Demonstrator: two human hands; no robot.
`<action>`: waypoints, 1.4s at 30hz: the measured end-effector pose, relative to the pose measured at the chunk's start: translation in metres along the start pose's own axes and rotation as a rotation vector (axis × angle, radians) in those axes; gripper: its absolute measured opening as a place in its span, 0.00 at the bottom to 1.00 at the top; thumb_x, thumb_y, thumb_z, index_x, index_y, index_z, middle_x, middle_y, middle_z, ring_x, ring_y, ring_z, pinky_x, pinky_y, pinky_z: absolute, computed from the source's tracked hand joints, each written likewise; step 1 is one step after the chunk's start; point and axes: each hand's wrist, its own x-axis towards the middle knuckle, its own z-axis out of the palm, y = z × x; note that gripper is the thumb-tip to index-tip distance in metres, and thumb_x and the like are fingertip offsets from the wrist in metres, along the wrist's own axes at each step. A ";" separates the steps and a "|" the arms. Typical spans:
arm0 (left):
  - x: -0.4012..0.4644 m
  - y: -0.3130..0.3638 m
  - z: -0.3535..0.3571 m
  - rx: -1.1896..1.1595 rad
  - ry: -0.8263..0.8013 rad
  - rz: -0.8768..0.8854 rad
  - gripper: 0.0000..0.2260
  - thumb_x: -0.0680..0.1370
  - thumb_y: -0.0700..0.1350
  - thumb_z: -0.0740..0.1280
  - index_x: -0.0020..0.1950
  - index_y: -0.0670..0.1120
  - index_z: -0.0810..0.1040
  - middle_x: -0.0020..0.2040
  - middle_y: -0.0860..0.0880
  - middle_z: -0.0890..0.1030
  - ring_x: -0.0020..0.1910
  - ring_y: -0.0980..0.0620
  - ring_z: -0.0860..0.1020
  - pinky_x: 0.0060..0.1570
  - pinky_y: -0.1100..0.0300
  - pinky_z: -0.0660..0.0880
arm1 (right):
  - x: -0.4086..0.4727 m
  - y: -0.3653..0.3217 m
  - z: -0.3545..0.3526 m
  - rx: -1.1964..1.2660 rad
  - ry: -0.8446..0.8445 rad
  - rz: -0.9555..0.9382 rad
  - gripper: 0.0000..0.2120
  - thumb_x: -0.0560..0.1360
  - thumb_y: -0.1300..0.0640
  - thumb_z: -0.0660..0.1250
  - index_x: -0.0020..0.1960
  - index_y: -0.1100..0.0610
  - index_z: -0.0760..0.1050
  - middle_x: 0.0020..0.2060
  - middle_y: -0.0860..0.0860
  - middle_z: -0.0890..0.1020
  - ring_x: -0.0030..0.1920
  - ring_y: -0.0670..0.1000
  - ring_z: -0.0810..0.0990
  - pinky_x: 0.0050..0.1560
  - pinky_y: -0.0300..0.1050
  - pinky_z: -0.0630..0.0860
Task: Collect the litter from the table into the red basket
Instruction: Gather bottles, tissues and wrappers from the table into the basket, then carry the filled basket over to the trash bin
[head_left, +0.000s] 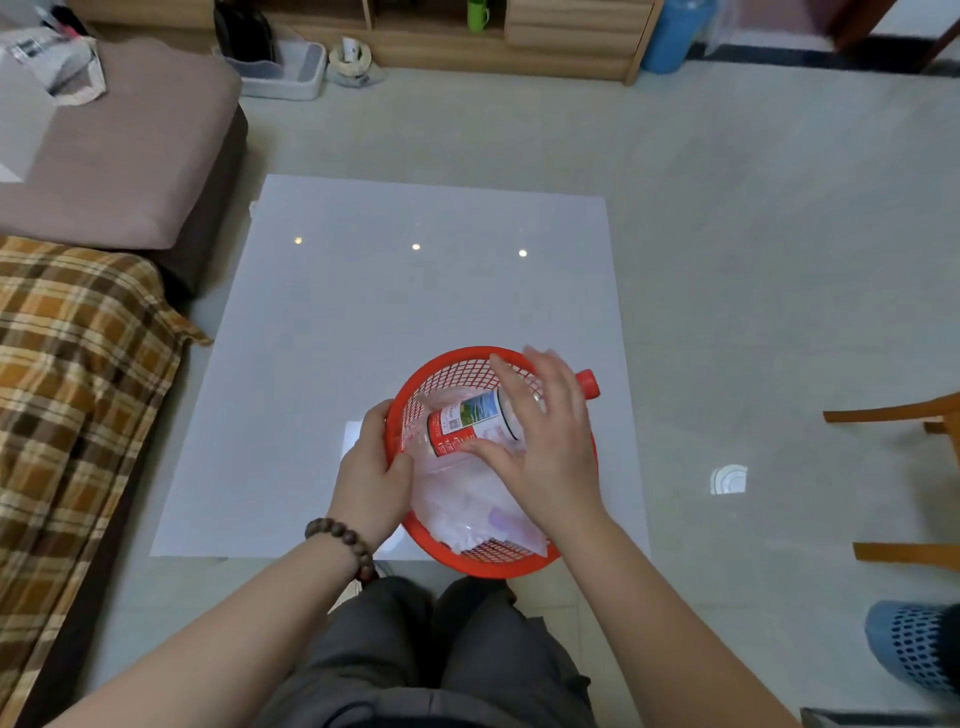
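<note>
Now your left hand grips the red basket rim steadying it at the table's near edge, while your right hand, fingers spread, rests on the plastic bottle lying across it

Soft, even indoor light, and three small lamp reflections glint on the glossy white table. The right hand smears with motion blur at the fingertips. Wide-angle bending curves the cabinet and the floor toward the edges.

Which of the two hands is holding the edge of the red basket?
The left hand, the one with the bead bracelet. It grips the red basket rim. The right hand is spread open over the bottle.
</note>
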 end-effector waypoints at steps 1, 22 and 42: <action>0.000 -0.001 0.000 0.001 0.006 -0.001 0.21 0.76 0.36 0.60 0.67 0.51 0.67 0.52 0.55 0.77 0.45 0.59 0.75 0.38 0.72 0.68 | -0.006 0.003 -0.002 0.009 0.029 0.046 0.36 0.69 0.38 0.69 0.73 0.43 0.59 0.74 0.50 0.59 0.75 0.54 0.54 0.71 0.55 0.61; -0.016 0.031 0.114 0.072 -0.500 0.236 0.17 0.77 0.40 0.61 0.65 0.50 0.70 0.51 0.55 0.76 0.45 0.55 0.75 0.41 0.63 0.71 | -0.197 0.042 -0.027 0.393 0.521 1.129 0.28 0.80 0.63 0.51 0.77 0.50 0.48 0.71 0.48 0.65 0.66 0.46 0.68 0.62 0.30 0.60; -0.151 0.081 0.330 0.269 -0.980 0.480 0.18 0.73 0.36 0.59 0.61 0.50 0.74 0.48 0.53 0.79 0.46 0.51 0.77 0.46 0.56 0.74 | -0.364 0.116 -0.097 0.479 1.151 1.468 0.27 0.80 0.58 0.51 0.76 0.42 0.49 0.47 0.27 0.69 0.44 0.21 0.71 0.35 0.17 0.66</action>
